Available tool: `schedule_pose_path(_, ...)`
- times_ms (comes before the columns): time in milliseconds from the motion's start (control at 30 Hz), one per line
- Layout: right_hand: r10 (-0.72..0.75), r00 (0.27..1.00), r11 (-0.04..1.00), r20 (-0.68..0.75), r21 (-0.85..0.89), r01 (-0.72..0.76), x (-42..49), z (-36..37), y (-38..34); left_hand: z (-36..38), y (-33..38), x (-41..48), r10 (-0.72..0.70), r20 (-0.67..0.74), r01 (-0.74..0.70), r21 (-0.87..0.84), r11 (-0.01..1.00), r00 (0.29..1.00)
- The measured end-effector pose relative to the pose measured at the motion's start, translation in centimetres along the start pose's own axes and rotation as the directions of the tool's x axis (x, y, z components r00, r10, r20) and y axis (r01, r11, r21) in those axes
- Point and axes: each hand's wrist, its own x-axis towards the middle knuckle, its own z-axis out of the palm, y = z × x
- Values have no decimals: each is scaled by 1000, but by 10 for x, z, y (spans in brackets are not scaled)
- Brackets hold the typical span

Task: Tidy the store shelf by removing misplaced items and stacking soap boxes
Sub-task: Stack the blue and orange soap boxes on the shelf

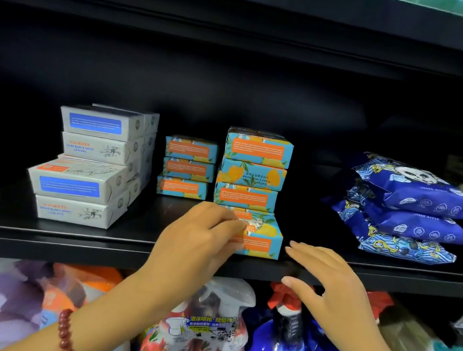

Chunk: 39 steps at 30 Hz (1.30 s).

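On the black shelf (65, 231), white boxes (90, 166) are stacked at the left, some lying askew. Next comes a short stack (187, 168) of three blue-and-orange soap boxes, set back from the edge. The left hand (198, 245) (a red bead bracelet (65, 334) on its wrist) grips the left end of a box (263, 237) at the shelf's front edge, its fingers (228, 226) curled on it. Just behind that box stands a tall stack (255, 170) of the same soap. The right hand (333, 287) hovers just right of the box, fingers (311, 253) straight and slightly spread, holding nothing. Further right lie three blue bags (405, 210), piled. Spray bottles (279, 348) stand on the shelf below.
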Motion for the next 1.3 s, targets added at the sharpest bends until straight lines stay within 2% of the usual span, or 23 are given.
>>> schedule_pose_path(200, -8, 1000, 1000, -16, -8, 8, -1, 2, 0, 0, 4, 5, -67, 20, 67, -19, 998, 998)
schedule_pose_path(700, 20, 1000, 1000, -16, -1, -20, -2, 1, -4, 10, -5, 24, -207, 111, 201, 62, 978, 972)
schedule_pose_path(900, 59, 997, 998, 49, 32, -60, 5, -9, -13, 3, -11, 20, -225, 154, 232, -30, 972, 962)
schedule_pose_path(967, 76, 997, 994, 12, 73, -77, 13, -14, -23, -8, -20, 7, -232, 131, 237, -19, 971, 964)
schedule_pose_path(1100, -39, 988, 990, -149, 127, 58, 46, -10, -62, -34, -42, -24, -301, 149, 299, 41, 953, 942)
schedule_pose_path(1200, -124, 981, 977, -151, 154, 147, 77, 5, -100, -50, -53, -38, -389, 219, 403, -22, 915, 895)
schedule_pose_path(1300, -188, 976, 971, -107, 132, 201, 113, 26, -130, -56, -59, -49, -364, 208, 381, -43, 924, 908)
